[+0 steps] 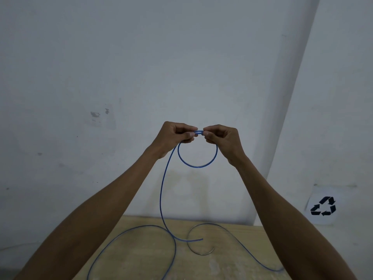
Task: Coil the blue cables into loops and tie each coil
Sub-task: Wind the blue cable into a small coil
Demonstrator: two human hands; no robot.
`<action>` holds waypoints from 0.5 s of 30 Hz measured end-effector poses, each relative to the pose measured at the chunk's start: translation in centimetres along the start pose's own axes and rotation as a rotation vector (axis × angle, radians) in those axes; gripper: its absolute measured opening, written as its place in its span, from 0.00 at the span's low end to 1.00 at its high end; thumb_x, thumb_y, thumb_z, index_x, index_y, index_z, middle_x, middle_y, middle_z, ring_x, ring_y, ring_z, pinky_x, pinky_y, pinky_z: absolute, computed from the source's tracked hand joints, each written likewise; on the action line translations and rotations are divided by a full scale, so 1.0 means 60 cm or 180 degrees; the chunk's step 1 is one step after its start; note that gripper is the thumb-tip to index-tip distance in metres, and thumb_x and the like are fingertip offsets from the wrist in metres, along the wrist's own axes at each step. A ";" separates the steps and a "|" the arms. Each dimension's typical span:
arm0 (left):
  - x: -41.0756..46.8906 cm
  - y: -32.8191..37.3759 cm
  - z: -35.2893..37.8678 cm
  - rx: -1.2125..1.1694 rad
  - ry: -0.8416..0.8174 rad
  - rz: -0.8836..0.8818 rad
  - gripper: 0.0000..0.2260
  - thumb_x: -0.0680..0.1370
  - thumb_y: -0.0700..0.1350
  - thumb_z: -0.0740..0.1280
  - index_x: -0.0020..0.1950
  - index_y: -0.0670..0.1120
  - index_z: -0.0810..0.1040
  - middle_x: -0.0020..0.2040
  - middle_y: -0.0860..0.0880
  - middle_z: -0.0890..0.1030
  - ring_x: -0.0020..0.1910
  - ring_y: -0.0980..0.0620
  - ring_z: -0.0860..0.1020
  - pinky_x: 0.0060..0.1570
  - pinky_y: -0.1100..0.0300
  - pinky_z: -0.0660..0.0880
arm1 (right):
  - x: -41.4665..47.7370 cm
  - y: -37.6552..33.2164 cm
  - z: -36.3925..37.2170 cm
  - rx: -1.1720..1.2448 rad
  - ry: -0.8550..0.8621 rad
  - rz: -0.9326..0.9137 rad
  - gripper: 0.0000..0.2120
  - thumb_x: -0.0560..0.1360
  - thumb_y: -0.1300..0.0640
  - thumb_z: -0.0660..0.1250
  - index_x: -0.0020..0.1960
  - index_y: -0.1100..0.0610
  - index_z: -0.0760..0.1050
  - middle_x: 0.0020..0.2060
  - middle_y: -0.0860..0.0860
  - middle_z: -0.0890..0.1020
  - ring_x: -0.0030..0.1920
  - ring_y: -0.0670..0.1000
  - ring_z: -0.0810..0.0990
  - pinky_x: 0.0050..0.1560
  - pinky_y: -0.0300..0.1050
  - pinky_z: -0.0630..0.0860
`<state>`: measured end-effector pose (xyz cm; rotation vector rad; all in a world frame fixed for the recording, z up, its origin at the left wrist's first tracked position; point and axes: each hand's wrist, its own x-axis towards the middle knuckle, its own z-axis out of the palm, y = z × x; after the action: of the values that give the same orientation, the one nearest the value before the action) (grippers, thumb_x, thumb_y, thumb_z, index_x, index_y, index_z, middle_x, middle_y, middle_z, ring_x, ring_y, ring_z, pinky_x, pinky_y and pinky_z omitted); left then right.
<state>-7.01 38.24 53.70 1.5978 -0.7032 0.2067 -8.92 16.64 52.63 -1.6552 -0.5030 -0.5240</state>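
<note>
High above the counter, left hand and right hand pinch the loop's bunched top, grips tight, likely to stop it springing open; cable slack trails onto the counter.

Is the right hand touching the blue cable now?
Touching. The head view shows the right hand pinching the blue cable at the top of its loop, beside the left hand.

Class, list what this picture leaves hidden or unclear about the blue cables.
Head view: curled fingers of left hand and right hand hide the top of the loop.
Head view: loop's turn count, strands too thin.
Head view: cable on the table, cut off by bottom edge.
</note>
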 end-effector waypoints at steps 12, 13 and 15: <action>-0.001 0.001 0.005 0.0088 0.0139 -0.0013 0.11 0.78 0.33 0.72 0.60 0.35 0.83 0.51 0.37 0.87 0.46 0.44 0.86 0.53 0.54 0.83 | -0.002 -0.004 -0.004 -0.0002 0.0020 0.0010 0.08 0.75 0.63 0.75 0.54 0.63 0.84 0.45 0.57 0.87 0.46 0.53 0.86 0.50 0.45 0.83; 0.000 0.001 0.005 0.0084 0.0147 -0.0009 0.11 0.78 0.34 0.72 0.60 0.35 0.84 0.51 0.38 0.87 0.46 0.44 0.86 0.53 0.54 0.83 | -0.002 -0.004 -0.005 0.0034 0.0033 0.0018 0.08 0.75 0.64 0.75 0.54 0.63 0.84 0.45 0.57 0.87 0.46 0.53 0.86 0.51 0.46 0.83; 0.000 0.002 0.004 0.0080 0.0156 0.0012 0.10 0.78 0.34 0.72 0.59 0.35 0.84 0.50 0.37 0.87 0.46 0.44 0.86 0.54 0.54 0.83 | -0.002 -0.005 -0.005 0.0061 0.0055 0.0024 0.08 0.76 0.63 0.74 0.55 0.64 0.84 0.45 0.58 0.87 0.46 0.54 0.86 0.52 0.47 0.83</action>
<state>-7.16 38.02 53.77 1.6103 -0.6682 0.2573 -9.22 16.38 52.84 -1.6324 -0.4875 -0.5260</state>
